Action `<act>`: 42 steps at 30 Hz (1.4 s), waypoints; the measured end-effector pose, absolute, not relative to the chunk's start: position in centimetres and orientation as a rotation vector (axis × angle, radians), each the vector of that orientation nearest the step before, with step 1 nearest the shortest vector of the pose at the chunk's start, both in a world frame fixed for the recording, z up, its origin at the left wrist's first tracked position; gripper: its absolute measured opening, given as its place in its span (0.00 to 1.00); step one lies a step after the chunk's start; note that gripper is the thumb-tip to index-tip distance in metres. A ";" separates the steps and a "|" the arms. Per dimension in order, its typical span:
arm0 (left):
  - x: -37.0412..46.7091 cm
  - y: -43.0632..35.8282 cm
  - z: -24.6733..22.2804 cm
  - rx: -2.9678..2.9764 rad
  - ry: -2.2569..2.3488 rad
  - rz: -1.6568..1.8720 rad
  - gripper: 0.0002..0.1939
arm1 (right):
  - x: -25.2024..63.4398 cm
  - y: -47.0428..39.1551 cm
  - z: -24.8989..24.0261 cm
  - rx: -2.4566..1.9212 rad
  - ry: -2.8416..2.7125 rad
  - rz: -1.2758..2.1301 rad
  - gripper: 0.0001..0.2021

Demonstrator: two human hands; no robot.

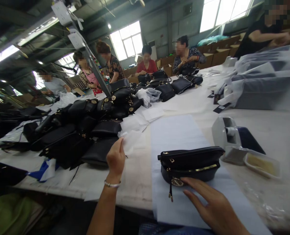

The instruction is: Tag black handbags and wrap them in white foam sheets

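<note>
A small black handbag [191,163] with gold zips rests upright on a sheet of white paper [181,130] in front of me. A round gold medallion [177,182] and a black zip pull with a gold tip [170,192] hang from its front. My right hand [208,199] is beside the medallion, its thumb and forefinger apart and the forefinger tip at the medallion's edge. Over to the left, my left hand [116,156] pinches a thin piece of clear plastic [122,134] above the stacked sheets, with a bangle on the wrist.
Many black handbags [100,127] are heaped on the left. Thin white sheets [140,119] lie beside them. A tape dispenser [225,135] and a plastic tub [262,164] stand at the right, before wrapped bags [260,88]. Several co-workers [147,65] sit or stand across the table.
</note>
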State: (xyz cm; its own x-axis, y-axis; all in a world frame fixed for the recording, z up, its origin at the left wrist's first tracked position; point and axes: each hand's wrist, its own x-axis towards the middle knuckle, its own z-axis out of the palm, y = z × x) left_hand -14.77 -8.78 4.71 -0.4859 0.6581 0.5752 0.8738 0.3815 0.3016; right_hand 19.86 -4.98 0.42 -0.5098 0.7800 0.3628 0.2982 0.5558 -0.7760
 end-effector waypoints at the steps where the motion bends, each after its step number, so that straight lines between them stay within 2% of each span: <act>1: -13.4 -10.5 5.6 -1.354 -2.206 -0.881 0.16 | 20.4 -5.1 1.0 -0.836 -2.058 0.737 0.18; 3: -10.2 -13.7 7.3 -1.583 -1.873 -1.089 0.14 | 21.0 -5.6 2.5 -0.772 -2.040 0.642 0.25; 6: -5.3 -16.7 9.1 -2.135 -1.652 -1.159 0.16 | 21.0 -6.4 5.2 -0.640 -2.053 0.690 0.41; 7: -3.9 -17.1 9.4 -2.277 -1.601 -1.186 0.16 | 20.8 -6.6 5.9 -0.591 -2.076 0.720 0.42; 9: -1.8 -17.0 9.5 -2.491 -1.577 -1.295 0.15 | 20.7 -6.9 6.8 -0.526 -2.170 0.813 0.33; 11: -0.6 -16.1 8.5 -2.473 -1.791 -1.533 0.13 | 21.1 -6.9 7.0 -0.613 -2.238 0.953 0.17; 12: -0.1 -15.4 7.6 -2.349 -1.973 -1.694 0.11 | 21.6 -6.7 6.9 -0.725 -2.236 1.022 0.12; 16: 1.2 -12.9 2.9 -1.716 -2.508 -2.250 0.11 | 25.6 -5.3 5.2 -1.273 -2.037 1.067 0.16; 19: 2.4 -11.9 0.4 -1.643 -2.618 -2.380 0.14 | 28.7 -4.4 3.8 -1.487 -2.005 0.980 0.20; 23: 3.4 -12.1 -0.2 -1.481 -2.626 -2.651 0.16 | 29.3 -4.1 2.8 -1.533 -2.022 0.932 0.19; 26: 3.2 -13.0 0.3 -1.326 -2.599 -2.817 0.21 | 26.7 -4.3 2.4 -1.433 -1.997 1.070 0.18; 28: 2.9 -13.7 0.6 -1.246 -2.613 -2.783 0.22 | 24.1 -4.6 1.9 -1.335 -1.938 1.221 0.18; 35: 2.8 -14.7 0.6 -1.361 -2.671 -2.394 0.17 | 16.9 -5.8 0.8 -1.017 -1.554 1.710 0.21; 42: 2.7 -15.1 0.4 -1.591 -2.543 -2.017 0.09 | 15.3 -6.7 0.6 -1.089 -1.308 1.832 0.21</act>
